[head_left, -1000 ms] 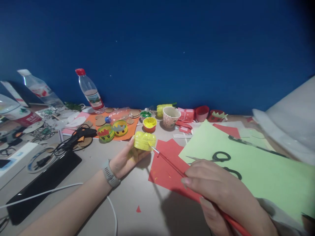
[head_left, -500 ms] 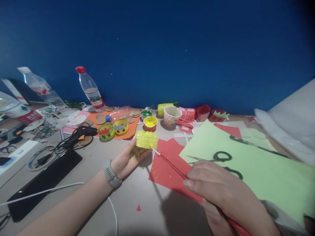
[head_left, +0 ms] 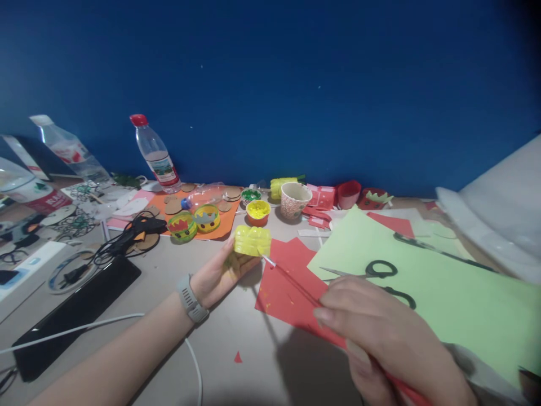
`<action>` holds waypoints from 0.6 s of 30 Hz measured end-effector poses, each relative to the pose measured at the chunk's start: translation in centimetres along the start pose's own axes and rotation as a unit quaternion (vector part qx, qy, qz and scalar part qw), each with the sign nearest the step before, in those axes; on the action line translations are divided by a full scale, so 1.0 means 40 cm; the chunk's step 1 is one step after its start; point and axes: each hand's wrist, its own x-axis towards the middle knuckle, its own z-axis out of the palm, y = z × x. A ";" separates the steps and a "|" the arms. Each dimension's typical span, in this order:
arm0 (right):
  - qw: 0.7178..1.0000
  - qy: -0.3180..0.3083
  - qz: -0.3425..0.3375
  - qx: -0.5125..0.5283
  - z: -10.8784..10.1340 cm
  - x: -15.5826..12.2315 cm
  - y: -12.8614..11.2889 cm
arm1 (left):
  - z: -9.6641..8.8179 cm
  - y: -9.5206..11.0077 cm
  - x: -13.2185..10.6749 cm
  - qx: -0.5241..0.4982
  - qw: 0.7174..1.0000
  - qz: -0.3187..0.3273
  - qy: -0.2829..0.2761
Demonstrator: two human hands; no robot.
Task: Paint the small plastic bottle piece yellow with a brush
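Observation:
A piece of plastic bottle painted yellow (head_left: pixel 252 241) is held up by my left hand (head_left: pixel 220 276), with the fingers under and behind it. My right hand (head_left: pixel 376 327) is closed around a red-handled paintbrush (head_left: pixel 296 281). The brush's tip touches the lower right edge of the yellow piece. Just beyond stands a cup of yellow paint (head_left: pixel 258 213), with a smaller cup of green paint (head_left: pixel 251 196) behind it. Red paper (head_left: pixel 287 293) with yellow specks lies below the brush.
Black-handled scissors (head_left: pixel 380 269) rest on light green paper (head_left: pixel 443 299) at right. A patterned paper cup (head_left: pixel 296 202) stands at the back. Decorated rings (head_left: pixel 182 226) sit on orange paper (head_left: pixel 220 232). Black cables (head_left: pixel 131 234), a black case (head_left: pixel 80 316) and bottles (head_left: pixel 156 155) fill the left.
Both hands stay almost in place. The right hand and brush have shifted very slightly, with the brush tip still at the lower right of the yellow piece.

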 end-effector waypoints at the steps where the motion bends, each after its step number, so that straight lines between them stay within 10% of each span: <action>1: 1.000 0.006 -0.011 0.004 -0.002 0.001 0.001 | -0.001 0.000 0.000 0.000 1.000 0.000 0.003; 13: 0.999 0.054 0.000 0.005 0.006 -0.012 0.003 | -0.005 0.000 0.000 -0.009 1.000 -0.006 -0.002; 18: 0.999 -0.015 0.001 0.044 -0.024 -0.012 0.002 | -0.003 0.003 -0.002 -0.032 0.999 -0.004 0.004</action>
